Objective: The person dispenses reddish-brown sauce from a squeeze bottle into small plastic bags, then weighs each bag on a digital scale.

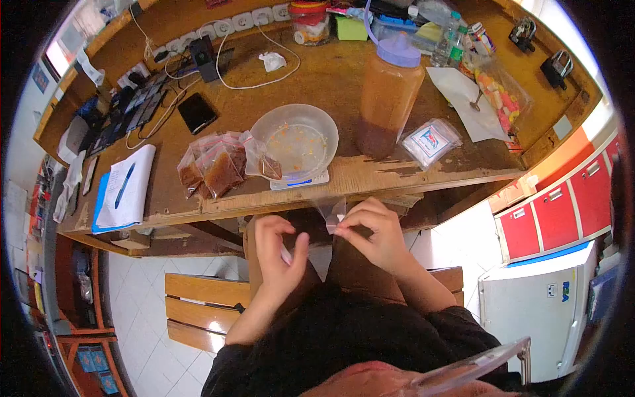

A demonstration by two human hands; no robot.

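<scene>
My right hand (376,233) pinches a small clear zip bag (327,209) by its edge, above my lap and just in front of the table edge. Beside it, my left hand (279,251) is curled, with a whitish bit of something showing between thumb and fingers; I cannot make out what it is. Nearest on the table is a translucent bowl (320,122) with orange-brown crumbs, standing on a small white scale (316,179). Left of the bowl lie several zip bags (221,173) filled with reddish-brown powder, one leaning against its rim.
Right of the bowl stands a brown-stained squeeze bottle (391,89) with a lavender cap, beside a pack of clear bags (431,141). A notebook (129,182) with a pen and a black phone (198,113) lie left. A candy bag (497,99) is farther right.
</scene>
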